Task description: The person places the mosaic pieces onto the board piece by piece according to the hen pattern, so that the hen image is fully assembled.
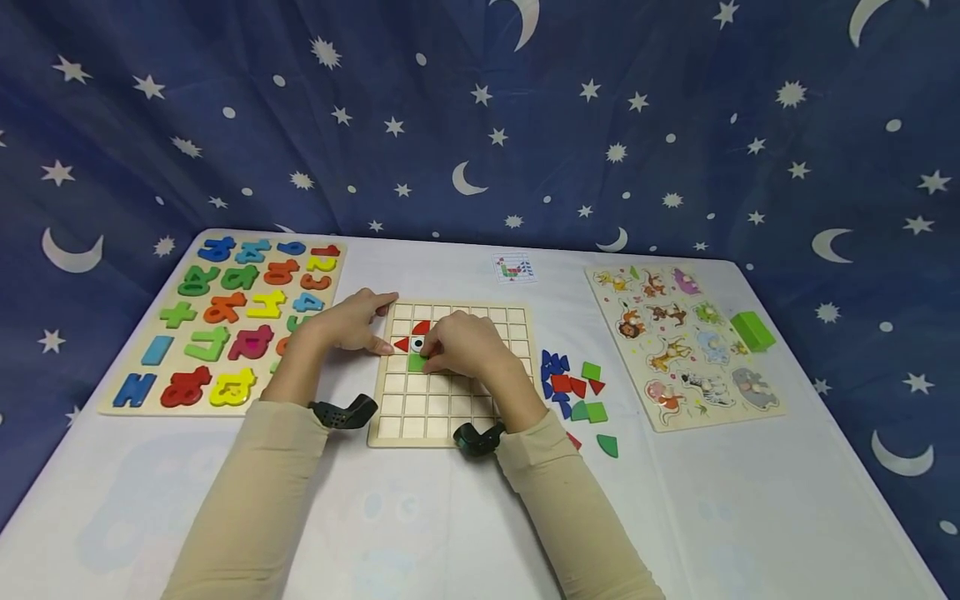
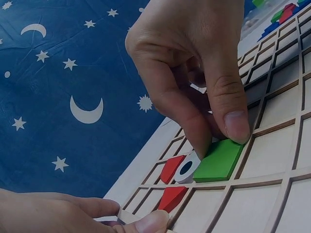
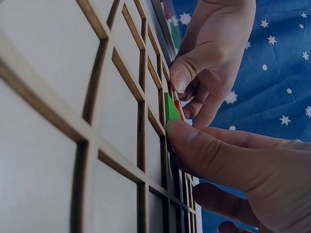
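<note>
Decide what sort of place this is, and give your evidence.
Probably an indoor play table, perhaps staged: a number puzzle, an animal puzzle and a moon-and-star backdrop suggest it.

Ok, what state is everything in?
Grid board: flat, most visible cells unfilled
Right hand: pinches green square
Green square: over a cell, seating unclear
Left hand: touches grid board's left edge
Eye piece: in a cell
Red triangle: in a cell
Red curved piece: in a cell
Loose pieces: scattered, unplaced
Pattern card: flat, picture up
Number board: flat, holding pieces
Animal board: flat, holding pieces
Green block: beside animal board
</note>
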A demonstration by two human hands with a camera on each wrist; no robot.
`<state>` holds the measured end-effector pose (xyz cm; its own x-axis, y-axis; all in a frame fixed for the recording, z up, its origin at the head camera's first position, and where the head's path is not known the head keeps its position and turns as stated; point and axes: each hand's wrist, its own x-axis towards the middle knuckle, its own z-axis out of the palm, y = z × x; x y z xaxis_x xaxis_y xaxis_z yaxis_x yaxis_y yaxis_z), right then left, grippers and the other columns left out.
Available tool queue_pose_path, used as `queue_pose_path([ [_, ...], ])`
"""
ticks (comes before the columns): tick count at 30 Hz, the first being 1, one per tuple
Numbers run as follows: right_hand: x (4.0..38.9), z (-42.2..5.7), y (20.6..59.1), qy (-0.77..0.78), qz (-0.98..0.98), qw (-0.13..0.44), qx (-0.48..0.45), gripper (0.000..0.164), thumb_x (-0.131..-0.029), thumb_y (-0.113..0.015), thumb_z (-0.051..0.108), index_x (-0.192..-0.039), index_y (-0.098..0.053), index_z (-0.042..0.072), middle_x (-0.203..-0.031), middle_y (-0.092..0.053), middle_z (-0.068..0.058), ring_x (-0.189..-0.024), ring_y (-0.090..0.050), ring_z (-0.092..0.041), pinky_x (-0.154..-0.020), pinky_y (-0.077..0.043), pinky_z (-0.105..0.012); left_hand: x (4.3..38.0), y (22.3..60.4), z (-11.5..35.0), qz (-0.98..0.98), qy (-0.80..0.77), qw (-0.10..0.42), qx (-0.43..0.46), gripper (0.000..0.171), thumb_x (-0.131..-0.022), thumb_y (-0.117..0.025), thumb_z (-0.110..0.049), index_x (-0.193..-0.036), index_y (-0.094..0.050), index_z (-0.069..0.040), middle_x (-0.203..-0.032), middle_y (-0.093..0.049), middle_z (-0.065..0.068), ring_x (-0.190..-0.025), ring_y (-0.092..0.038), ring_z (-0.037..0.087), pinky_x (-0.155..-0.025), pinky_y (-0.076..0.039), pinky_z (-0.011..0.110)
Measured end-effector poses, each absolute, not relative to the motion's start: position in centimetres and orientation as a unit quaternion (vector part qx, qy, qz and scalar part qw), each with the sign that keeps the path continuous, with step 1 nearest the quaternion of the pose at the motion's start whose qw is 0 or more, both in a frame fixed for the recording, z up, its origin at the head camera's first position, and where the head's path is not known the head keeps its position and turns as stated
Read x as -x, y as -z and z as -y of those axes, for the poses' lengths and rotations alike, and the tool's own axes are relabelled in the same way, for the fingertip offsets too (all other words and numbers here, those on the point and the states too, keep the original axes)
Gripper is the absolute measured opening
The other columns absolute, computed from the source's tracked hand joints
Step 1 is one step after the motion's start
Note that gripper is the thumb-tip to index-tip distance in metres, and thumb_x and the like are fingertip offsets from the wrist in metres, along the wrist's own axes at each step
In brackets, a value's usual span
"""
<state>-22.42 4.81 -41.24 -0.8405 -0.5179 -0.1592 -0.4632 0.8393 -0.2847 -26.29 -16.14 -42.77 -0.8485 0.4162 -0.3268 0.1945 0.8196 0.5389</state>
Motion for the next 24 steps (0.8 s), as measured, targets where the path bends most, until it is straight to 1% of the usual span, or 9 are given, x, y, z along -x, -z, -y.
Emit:
queue_pose_path([
  [11,22.66,-5.01,41.50,0.126,-0.952,0.107,0.258,0.019,-0.074,-0.078,0.042,-0.090,-0.077,0.032,-0.093,-0.071,0.017,-0.090,-0.061,-0.005,-0.077,-0.047,-0.037,26.43,42.84,16.14,-0.929,-0.247,0.220,-0.164,0.095,-0.075,-0.080,-0.028,-0.150,-0.026,-0.006,-0.126,-0.045,0.016,-0.117,-0.041,0.029,-0.108,-0.030,0.050],
  [17,22.77,-5.16,41.45,0.128,-0.951,0.120,0.255,0.021,-0.074,-0.078,0.043,-0.092,-0.077,0.033,-0.093,-0.071,0.017,-0.086,-0.060,-0.004,-0.077,-0.047,-0.037,26.44,42.86,16.16,-0.929,-0.248,0.223,-0.163,0.095,-0.075,-0.080,-0.029,-0.150,-0.026,-0.006,-0.128,-0.044,0.016,-0.119,-0.040,0.029,-0.109,-0.029,0.051],
  [20,22.80,-5.28,41.39,0.128,-0.950,0.124,0.255,0.023,-0.074,-0.078,0.044,-0.094,-0.077,0.033,-0.092,-0.070,0.018,-0.086,-0.059,-0.003,-0.076,-0.048,-0.035,26.41,42.90,16.17,-0.928,-0.248,0.220,-0.168,0.095,-0.076,-0.079,-0.029,-0.150,-0.026,-0.006,-0.128,-0.044,0.016,-0.120,-0.040,0.029,-0.109,-0.028,0.051],
  [24,22.81,-5.67,41.30,0.146,-0.946,0.127,0.259,0.023,-0.075,-0.077,0.043,-0.095,-0.077,0.031,-0.088,-0.070,0.018,-0.084,-0.058,-0.002,-0.073,-0.047,-0.032,26.26,42.94,16.21,-0.929,-0.247,0.217,-0.169,0.094,-0.076,-0.079,-0.028,-0.150,-0.026,-0.004,-0.128,-0.045,0.017,-0.120,-0.040,0.030,-0.109,-0.028,0.051],
])
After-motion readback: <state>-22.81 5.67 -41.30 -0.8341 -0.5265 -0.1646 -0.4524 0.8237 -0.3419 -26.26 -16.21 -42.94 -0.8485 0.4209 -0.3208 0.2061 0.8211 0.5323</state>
